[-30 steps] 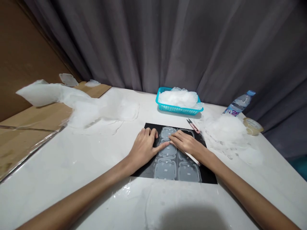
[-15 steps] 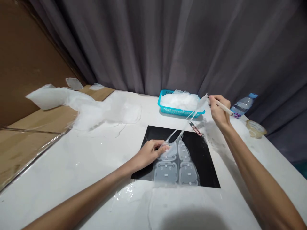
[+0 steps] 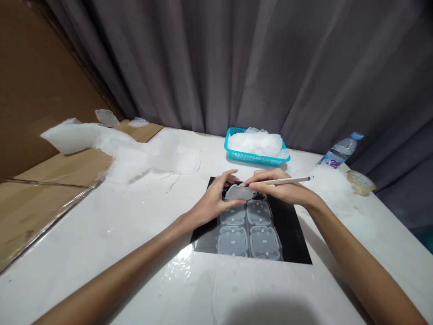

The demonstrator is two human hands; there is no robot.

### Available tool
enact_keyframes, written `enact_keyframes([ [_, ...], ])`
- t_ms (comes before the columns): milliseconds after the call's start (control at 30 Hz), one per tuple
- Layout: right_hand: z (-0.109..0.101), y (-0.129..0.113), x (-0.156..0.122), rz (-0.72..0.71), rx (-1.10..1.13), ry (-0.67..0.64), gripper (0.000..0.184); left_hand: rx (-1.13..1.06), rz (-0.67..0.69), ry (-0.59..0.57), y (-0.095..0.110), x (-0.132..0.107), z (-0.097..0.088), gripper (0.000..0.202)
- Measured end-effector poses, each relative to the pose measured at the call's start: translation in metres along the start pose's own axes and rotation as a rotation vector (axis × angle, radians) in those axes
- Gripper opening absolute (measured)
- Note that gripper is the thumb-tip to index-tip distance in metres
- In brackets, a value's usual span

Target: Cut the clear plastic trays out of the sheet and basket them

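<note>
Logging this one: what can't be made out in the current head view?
All in the head view:
Whether the pale stick touches the translucent piece: the right hand obscures it.
Wording on the bottle label: too small and blurred.
The basket floor: hidden by white material heaped inside.
Rest of the left forearm: cut off by the bottom edge.

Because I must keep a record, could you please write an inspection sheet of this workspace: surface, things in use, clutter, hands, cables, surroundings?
Surface: white table, with a black mat on it.
Things in use: clear sheet on the mat; pale piece between the hands; white stick.
Clutter: blue basket holding white material; left white pile; right white pile; bottle; tape roll.
Hands: right hand holds the stick; left hand curves around the pale piece, grip unclear.
Cables: nothing seen.
Surroundings: grey curtain behind; cardboard at left.
</note>
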State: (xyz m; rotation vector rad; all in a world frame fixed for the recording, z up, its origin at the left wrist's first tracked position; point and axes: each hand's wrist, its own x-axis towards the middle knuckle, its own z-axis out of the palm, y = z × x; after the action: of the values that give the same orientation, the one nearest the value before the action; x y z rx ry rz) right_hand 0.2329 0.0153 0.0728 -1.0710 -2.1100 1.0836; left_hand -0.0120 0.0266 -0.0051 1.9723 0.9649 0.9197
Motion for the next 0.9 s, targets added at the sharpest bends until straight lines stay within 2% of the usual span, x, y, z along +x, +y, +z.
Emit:
enact_keyframes([
  [67,0.003,-0.005,0.001,-0.002,0.045,0.007,0.032,-0.104,-0.068,-0.076,0.006,0.003,0.000,0.042],
  [100,0.005,-0.004,0.002,0.002,0.057,0.053,0.032,-0.155,-0.128,-0.078,0.008,0.004,0.000,0.036],
  [233,0.012,0.012,-0.002,0.010,-0.066,0.360,0.022,-0.411,-0.303,0.006,0.008,0.004,-0.003,0.037],
  [300,0.018,0.025,-0.009,0.006,-0.278,0.409,0.021,-0.510,-0.345,0.058,0.007,0.004,-0.005,0.038],
  [367,0.025,0.036,-0.017,-0.007,-0.557,0.330,0.019,-0.545,-0.374,0.105,0.005,0.004,-0.007,0.039],
  [433,0.031,0.041,-0.026,-0.018,-0.798,0.167,0.014,-0.562,-0.385,0.120,0.004,0.004,-0.008,0.039],
  [500,0.033,0.037,-0.032,-0.013,-0.936,0.037,0.021,-0.602,-0.394,0.116,0.002,0.003,-0.008,0.039],
  [533,0.034,0.033,-0.034,-0.002,-0.957,0.017,0.027,-0.625,-0.401,0.119,0.002,0.003,-0.008,0.039],
  [600,0.037,0.021,-0.032,0.033,-0.877,0.059,0.025,-0.664,-0.412,0.124,0.003,0.002,-0.008,0.041],
  [667,0.047,0.009,-0.026,0.084,-0.632,0.100,0.014,-0.679,-0.402,0.109,0.007,0.000,-0.008,0.041],
  [733,0.063,0.004,-0.016,0.122,-0.349,0.122,0.024,-0.670,-0.366,0.086,0.011,-0.001,-0.008,0.039],
  [833,0.087,0.009,-0.003,0.126,-0.112,0.293,0.034,-0.625,-0.315,0.097,0.014,-0.002,-0.008,0.041],
  [900,0.095,0.017,0.002,0.116,0.018,0.370,0.035,-0.559,-0.290,0.116,0.014,-0.001,-0.009,0.041],
])
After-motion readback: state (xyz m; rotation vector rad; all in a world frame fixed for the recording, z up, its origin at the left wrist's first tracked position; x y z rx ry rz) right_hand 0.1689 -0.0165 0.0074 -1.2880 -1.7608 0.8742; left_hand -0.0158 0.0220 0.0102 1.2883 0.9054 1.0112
